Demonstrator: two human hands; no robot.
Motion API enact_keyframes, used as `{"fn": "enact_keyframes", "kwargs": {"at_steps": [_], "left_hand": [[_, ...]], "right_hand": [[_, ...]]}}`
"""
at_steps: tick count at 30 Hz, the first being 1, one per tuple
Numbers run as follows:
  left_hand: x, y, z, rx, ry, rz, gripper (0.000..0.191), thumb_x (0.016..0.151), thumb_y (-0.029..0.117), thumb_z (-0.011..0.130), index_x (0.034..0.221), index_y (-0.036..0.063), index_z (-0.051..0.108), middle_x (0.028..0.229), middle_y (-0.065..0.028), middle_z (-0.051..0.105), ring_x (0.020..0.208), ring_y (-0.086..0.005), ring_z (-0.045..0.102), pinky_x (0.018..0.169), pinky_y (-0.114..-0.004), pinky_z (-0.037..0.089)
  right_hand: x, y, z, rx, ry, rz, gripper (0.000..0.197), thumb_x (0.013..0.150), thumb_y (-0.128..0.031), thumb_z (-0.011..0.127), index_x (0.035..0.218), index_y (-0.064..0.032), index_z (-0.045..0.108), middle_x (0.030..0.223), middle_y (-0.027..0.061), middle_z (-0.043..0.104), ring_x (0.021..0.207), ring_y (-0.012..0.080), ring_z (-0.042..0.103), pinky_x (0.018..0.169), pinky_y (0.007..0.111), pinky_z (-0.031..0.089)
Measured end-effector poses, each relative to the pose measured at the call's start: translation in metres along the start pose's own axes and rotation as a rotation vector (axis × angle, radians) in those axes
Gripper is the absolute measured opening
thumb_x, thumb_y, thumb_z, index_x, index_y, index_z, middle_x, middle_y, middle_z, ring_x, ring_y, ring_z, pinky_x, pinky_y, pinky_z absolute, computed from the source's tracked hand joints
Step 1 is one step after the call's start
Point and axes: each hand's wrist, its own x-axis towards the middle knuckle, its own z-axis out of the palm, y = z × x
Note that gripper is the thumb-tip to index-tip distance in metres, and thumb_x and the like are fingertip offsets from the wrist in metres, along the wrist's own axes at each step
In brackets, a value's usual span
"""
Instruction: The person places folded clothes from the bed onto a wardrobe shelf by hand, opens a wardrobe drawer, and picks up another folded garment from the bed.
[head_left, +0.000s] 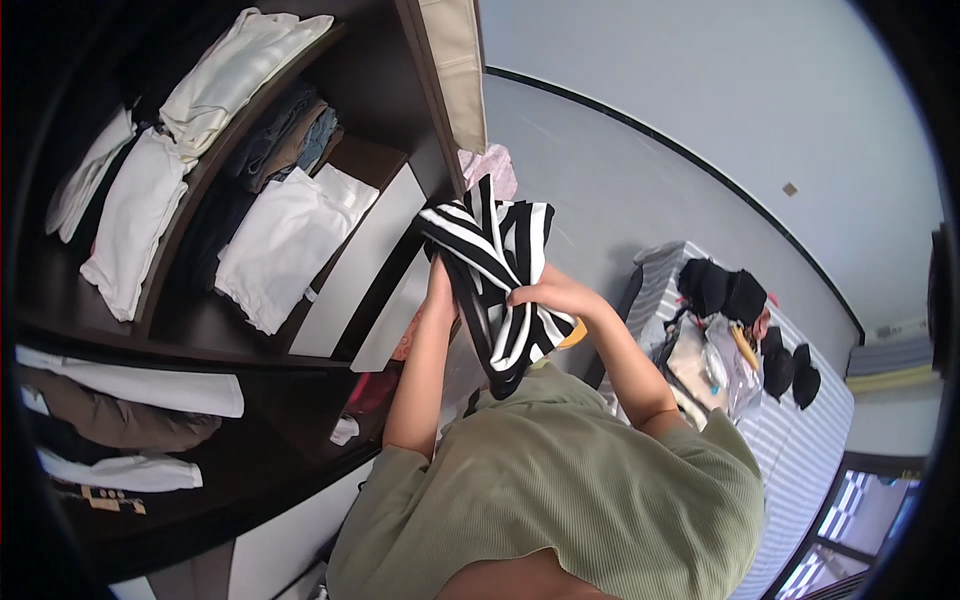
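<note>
A black-and-white striped garment (499, 262) hangs bunched between my hands in front of my chest. My right hand (551, 291) grips its right side, the thumb pressed over the gathered stripes. On the left, my left hand (442, 289) is at the garment's edge, with its fingers hidden behind the cloth. The fabric is folded over itself and droops toward my green ribbed top. To the left of my hands, folded white clothes (292, 240) lie on a dark wardrobe shelf.
Other wardrobe compartments hold white garments (139, 217), folded jeans (277, 135) and hanging clothes (135, 412). White drawer fronts (360, 262) sit close to my left forearm. At right stands a bed with a striped sheet (795, 457), bearing black bras (720, 289) and plastic bags (727, 360).
</note>
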Motion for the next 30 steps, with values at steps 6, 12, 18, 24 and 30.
{"fn": "enact_keyframes", "kwargs": {"at_steps": [6,12,18,24,30], "left_hand": [[0.014,-0.004,0.042,0.247,0.018,0.423,0.054,0.092,0.039,0.038,0.132,0.0040,0.033,0.125,-0.0081,0.043,0.112,-0.0175,0.044,0.093,-0.027,0.036],[-0.008,0.033,0.074,0.156,0.119,0.623,0.061,0.090,0.030,0.047,0.137,0.0004,0.021,0.135,-0.0144,0.032,0.122,-0.0223,0.033,0.100,-0.029,0.027],[-0.045,0.075,0.097,0.086,0.089,0.740,0.072,0.083,0.014,0.055,0.140,0.0057,0.012,0.135,-0.0130,0.030,0.121,-0.0218,0.033,0.099,-0.029,0.028],[-0.070,0.129,0.107,-0.038,0.161,0.694,0.079,0.077,0.007,0.056,0.141,0.0119,0.010,0.129,-0.0126,0.036,0.113,-0.0207,0.042,0.091,-0.028,0.039],[-0.086,0.200,0.099,0.115,0.118,0.817,0.081,0.073,0.006,0.052,0.141,0.0137,0.009,0.129,-0.0094,0.036,0.114,-0.0185,0.040,0.094,-0.027,0.035]], "right_hand": [[0.026,-0.050,-0.021,-0.570,-0.173,-0.018,0.062,0.066,-0.030,0.061,0.116,0.0017,0.044,0.106,0.0239,0.056,0.100,0.0357,0.054,0.086,0.037,0.041],[0.062,-0.064,-0.027,-0.610,-0.250,-0.253,0.072,0.067,-0.027,0.065,0.125,0.0025,0.034,0.108,0.0205,0.054,0.100,0.0323,0.055,0.085,0.035,0.042],[0.098,-0.085,-0.028,0.050,-0.446,-0.171,0.049,0.075,-0.015,0.060,0.118,0.0037,0.045,0.104,0.0085,0.057,0.094,0.0156,0.053,0.084,0.026,0.041],[0.123,-0.128,0.004,0.122,-0.361,-0.053,0.040,0.076,-0.015,0.051,0.112,0.0028,0.050,0.102,0.0086,0.057,0.095,0.0143,0.051,0.085,0.023,0.038],[0.159,-0.179,0.039,0.174,-0.337,-0.173,0.044,0.074,-0.013,0.050,0.115,0.0019,0.049,0.105,0.0097,0.057,0.096,0.0165,0.051,0.087,0.024,0.037]]}}
